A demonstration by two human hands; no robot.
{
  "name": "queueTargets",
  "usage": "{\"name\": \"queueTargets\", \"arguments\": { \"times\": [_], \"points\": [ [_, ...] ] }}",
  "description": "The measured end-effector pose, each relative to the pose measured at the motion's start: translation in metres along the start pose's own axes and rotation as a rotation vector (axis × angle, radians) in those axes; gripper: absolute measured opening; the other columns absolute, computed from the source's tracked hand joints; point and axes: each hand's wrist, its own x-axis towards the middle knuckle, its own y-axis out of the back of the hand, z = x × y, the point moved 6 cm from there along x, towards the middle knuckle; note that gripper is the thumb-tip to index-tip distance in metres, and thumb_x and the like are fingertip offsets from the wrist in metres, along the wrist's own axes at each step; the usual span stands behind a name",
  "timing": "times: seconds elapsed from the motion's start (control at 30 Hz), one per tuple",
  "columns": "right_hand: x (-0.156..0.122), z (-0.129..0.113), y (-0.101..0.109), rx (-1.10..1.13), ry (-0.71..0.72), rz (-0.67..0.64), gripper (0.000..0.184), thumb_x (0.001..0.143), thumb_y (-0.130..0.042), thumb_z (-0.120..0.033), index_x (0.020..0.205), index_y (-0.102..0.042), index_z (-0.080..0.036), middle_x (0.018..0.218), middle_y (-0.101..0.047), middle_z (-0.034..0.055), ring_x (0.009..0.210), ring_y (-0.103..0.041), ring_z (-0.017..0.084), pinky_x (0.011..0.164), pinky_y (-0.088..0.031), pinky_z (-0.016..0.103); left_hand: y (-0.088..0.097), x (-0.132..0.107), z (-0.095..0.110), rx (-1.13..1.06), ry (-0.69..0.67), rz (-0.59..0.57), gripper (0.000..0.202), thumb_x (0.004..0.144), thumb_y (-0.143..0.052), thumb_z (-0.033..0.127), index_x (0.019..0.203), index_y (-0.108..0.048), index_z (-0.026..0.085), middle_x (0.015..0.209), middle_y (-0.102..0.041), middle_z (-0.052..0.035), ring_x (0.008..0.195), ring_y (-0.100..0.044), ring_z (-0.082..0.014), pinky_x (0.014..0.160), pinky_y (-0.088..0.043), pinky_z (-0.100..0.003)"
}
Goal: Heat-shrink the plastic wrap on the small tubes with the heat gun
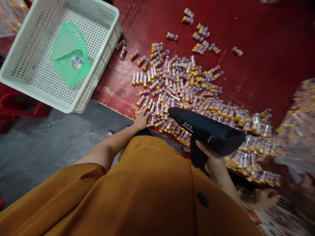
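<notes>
My left hand [142, 120] lies at the front edge of the table, fingers spread over the nearest small clear tubes [157, 108]. These tubes have yellow ends and pinkish-purple contents or labels, in clear wrap. In my right hand [212, 160] is a black heat gun [209, 129], its handle wrapped by the fingers. The tapered nozzle points left, over the tubes, a short way from my left hand. Some tubes stand side by side in rows, others lie loosely heaped.
A white perforated crate [98, 65] at upper left holds a green plastic scoop [70, 55]. Tubes spread across the red table [246, 26]. Bagged tubes [300, 121] sit at right. Another person's hand [267, 198] is at lower right. A red stool [22, 108] stands below the crate.
</notes>
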Motion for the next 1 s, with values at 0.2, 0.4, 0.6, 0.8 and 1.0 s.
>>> {"name": "queueTargets", "arguments": {
  "times": [0.2, 0.4, 0.6, 0.8, 1.0],
  "points": [
    [-0.015, -0.006, 0.014, 0.044, 0.029, 0.126, 0.038, 0.048, -0.09, -0.036, 0.077, -0.071, -0.021, 0.072, -0.069, -0.0001, 0.062, -0.064, 0.017, 0.066, -0.057, 0.033, 0.01, 0.054, -0.007, -0.057, 0.137, 0.121, 0.047, 0.08, -0.063, 0.05, 0.118, -0.059, 0.024, 0.154, -0.031, -0.0163, 0.145, -0.021, -0.0361, 0.113, -0.009, -0.065],
    [-0.01, -0.008, 0.008, 0.131, -0.014, 0.222, 0.044, 0.035, -0.093, -0.031, 0.072, -0.07, -0.021, 0.074, -0.071, -0.0018, 0.063, -0.064, 0.014, 0.072, -0.058, 0.028, 0.027, 0.071, -0.002, -0.022, 0.05, 0.114, 0.044, 0.075, -0.066, 0.039, 0.114, -0.057, 0.023, 0.152, -0.035, -0.015, 0.145, -0.022, -0.0365, 0.114, -0.004, -0.065],
    [0.013, -0.007, -0.023, 0.061, -0.073, 0.048, 0.04, 0.037, -0.092, -0.034, 0.069, -0.071, -0.021, 0.07, -0.07, 0.0, 0.062, -0.062, 0.015, 0.065, -0.056, 0.029, 0.048, 0.042, -0.05, -0.168, 0.282, 0.418, 0.034, 0.079, -0.055, 0.027, 0.112, -0.052, 0.018, 0.136, -0.047, -0.0187, 0.131, -0.043, -0.0303, 0.11, -0.032, -0.052],
    [0.036, -0.013, -0.064, 0.017, -0.066, -0.03, 0.047, 0.033, -0.092, -0.029, 0.075, -0.072, -0.022, 0.071, -0.07, -0.0003, 0.062, -0.061, 0.016, 0.067, -0.055, 0.031, 0.057, 0.066, -0.086, -0.386, 0.296, 0.434, 0.02, 0.082, -0.044, 0.014, 0.098, -0.053, 0.019, 0.101, -0.061, -0.0091, 0.1, -0.058, -0.0204, 0.097, -0.046, -0.038],
    [0.043, -0.02, -0.086, 0.033, -0.021, -0.002, 0.056, 0.031, -0.091, -0.021, 0.084, -0.071, -0.023, 0.086, -0.072, -0.0031, 0.075, -0.063, 0.015, 0.09, -0.052, 0.034, 0.061, 0.07, -0.088, -0.373, 0.304, 0.415, 0.018, 0.08, -0.045, 0.013, 0.095, -0.053, 0.018, 0.102, -0.06, -0.01, 0.101, -0.057, -0.0215, 0.099, -0.045, -0.04]
  ]
}}
